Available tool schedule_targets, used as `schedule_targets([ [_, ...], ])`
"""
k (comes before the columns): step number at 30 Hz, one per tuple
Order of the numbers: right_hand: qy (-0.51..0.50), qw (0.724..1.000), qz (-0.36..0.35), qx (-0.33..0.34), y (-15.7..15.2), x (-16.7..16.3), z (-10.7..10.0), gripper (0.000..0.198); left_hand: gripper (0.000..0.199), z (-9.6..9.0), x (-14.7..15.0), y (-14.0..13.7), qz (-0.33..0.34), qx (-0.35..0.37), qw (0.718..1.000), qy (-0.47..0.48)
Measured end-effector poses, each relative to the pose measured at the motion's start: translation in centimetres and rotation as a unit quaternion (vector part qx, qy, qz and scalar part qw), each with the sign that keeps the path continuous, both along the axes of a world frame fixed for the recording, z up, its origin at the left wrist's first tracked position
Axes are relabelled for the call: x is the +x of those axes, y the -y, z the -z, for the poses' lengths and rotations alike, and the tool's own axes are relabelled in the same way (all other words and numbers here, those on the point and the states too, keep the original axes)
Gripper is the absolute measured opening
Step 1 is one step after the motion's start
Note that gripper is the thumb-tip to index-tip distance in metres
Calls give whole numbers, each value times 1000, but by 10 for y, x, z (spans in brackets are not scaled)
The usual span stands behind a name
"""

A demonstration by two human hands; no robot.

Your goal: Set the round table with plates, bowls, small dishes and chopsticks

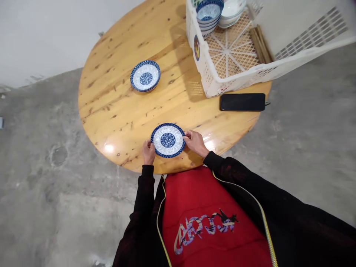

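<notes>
A round plate [168,140] with a dark blue rim and a blue patterned centre is between my hands at the near edge of the wooden table [116,107]. My left hand [148,152] pinches its left rim. On the opposite side, my right hand [194,142] grips the right rim between thumb and fingers. Whether the plate rests on the wood or is held just above it, I cannot tell. Farther back lies a small stack of matching blue and white plates [145,76], out of reach of both hands as they are now.
A white plastic crate [207,70] stands at the back right. Inside are stacked blue and white bowls [209,16], white bowls [230,13] and brown sticks [261,44]. A black phone [242,102] lies before the crate, near the table's right edge.
</notes>
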State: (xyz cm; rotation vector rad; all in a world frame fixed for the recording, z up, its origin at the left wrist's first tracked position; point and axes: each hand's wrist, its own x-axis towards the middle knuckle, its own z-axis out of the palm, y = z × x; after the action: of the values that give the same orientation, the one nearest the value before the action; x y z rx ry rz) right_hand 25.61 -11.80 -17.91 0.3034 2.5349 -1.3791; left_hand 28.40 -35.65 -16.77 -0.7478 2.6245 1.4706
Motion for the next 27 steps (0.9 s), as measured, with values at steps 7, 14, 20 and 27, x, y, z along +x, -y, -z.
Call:
schedule_targets([
  [7,-4,999,-20,-30,4,8,12,7,14,-7,10,1,-8,-67,998,16],
  [14,-4,998,-23,-58,19,16,26,8,13,-1,21,24,2,-86,996,12],
  [20,-15,999,23,-31,26,21,26,3,12,11,9,47,88,-8,996,-20],
  [27,-45,994,98,6,37,33,35,3,16,25,-3,77,204,141,968,34],
])
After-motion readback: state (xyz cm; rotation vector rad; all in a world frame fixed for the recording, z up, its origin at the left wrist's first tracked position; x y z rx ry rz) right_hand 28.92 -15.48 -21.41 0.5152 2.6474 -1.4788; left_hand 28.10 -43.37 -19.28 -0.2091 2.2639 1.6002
